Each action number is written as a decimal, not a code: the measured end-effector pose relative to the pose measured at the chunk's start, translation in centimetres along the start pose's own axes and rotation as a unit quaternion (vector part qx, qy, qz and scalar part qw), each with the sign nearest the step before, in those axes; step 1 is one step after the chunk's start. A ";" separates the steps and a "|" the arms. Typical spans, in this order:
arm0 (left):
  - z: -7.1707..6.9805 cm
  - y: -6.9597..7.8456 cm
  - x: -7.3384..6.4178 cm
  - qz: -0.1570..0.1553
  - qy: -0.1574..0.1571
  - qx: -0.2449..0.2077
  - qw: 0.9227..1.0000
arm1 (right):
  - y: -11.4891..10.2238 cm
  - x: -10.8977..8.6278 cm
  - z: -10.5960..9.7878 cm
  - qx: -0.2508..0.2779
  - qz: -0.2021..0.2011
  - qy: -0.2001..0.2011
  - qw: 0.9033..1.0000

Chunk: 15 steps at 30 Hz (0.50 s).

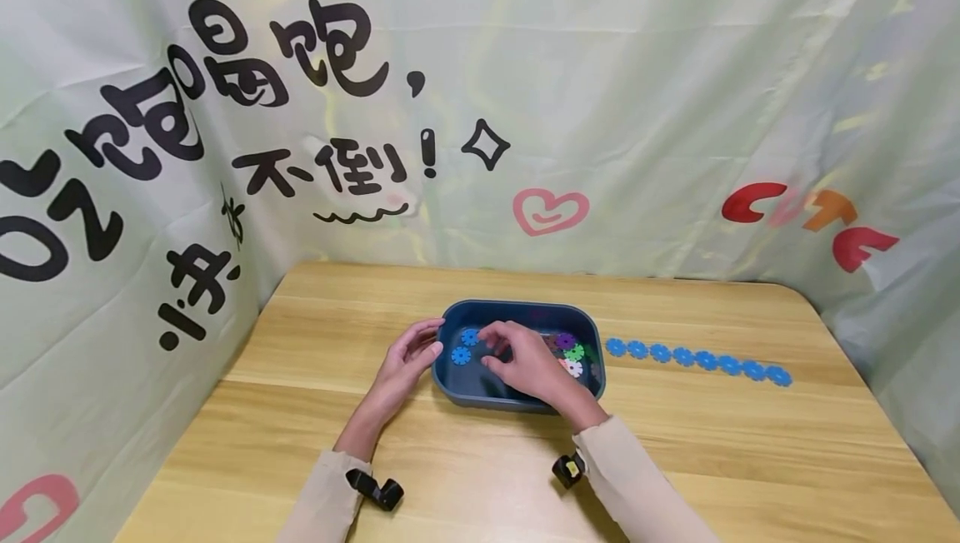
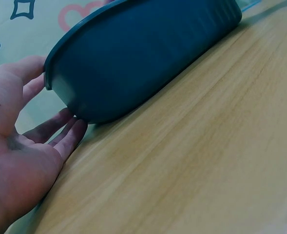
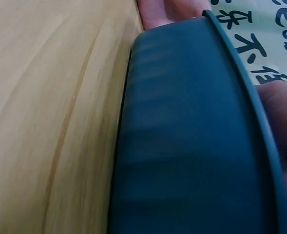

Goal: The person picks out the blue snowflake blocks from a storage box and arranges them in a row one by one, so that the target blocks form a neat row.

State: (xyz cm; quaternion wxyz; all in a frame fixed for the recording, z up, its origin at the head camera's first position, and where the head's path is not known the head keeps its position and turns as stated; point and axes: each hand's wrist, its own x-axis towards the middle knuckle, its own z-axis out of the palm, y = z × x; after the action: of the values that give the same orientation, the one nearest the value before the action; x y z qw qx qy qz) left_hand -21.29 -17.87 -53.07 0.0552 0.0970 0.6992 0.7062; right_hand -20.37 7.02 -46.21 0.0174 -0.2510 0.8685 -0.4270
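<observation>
A dark blue rectangular bin [image 1: 487, 401] stands on the table with loose notched plastic discs in it. Against its left end rests my left hand [image 1: 401, 372]; the left wrist view has its fingertips [image 2: 77, 131] touching the bin's wall and rim. My right hand [image 1: 528, 364] reaches inside over the middle, thumb and forefinger apart, with no disc visible between them. Just left of those fingertips lie two blue discs [image 1: 461, 356]. Purple [image 1: 564, 341], green [image 1: 575, 352] and white discs [image 1: 573, 368] lie at the right end. In the right wrist view, the bin's wall hides most of this hand.
A line of several blue discs [image 1: 705, 360] runs across the wooden table [image 1: 720, 443] to the right of the bin. Printed cloth [image 1: 637, 110] hangs behind the table and at both sides. Each wrist wears a small black camera [image 1: 567, 470].
</observation>
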 end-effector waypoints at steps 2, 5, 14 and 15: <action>0.1 0.0 0.0 -0.001 0.000 -0.001 1.000 | 0.1 0.4 0.3 -0.002 0.013 -0.012 1.000; 0.2 0.0 -0.1 0.000 0.001 -0.004 1.000 | 0.2 1.1 0.9 -0.011 0.026 -0.031 0.999; 0.2 -0.1 0.1 0.013 -0.005 -0.012 1.000 | 0.3 2.4 2.1 -0.055 0.032 -0.059 0.996; 0.2 -0.1 0.1 0.011 -0.004 -0.012 1.000 | 0.3 2.6 2.3 -0.062 0.034 -0.062 0.996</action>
State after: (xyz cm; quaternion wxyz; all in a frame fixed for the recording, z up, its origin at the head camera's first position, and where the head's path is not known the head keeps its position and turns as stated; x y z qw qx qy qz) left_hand -21.31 -17.64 -53.15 0.0516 0.1066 0.6891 0.7149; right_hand -22.17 4.34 -47.38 0.0703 -0.2482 0.8987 -0.3546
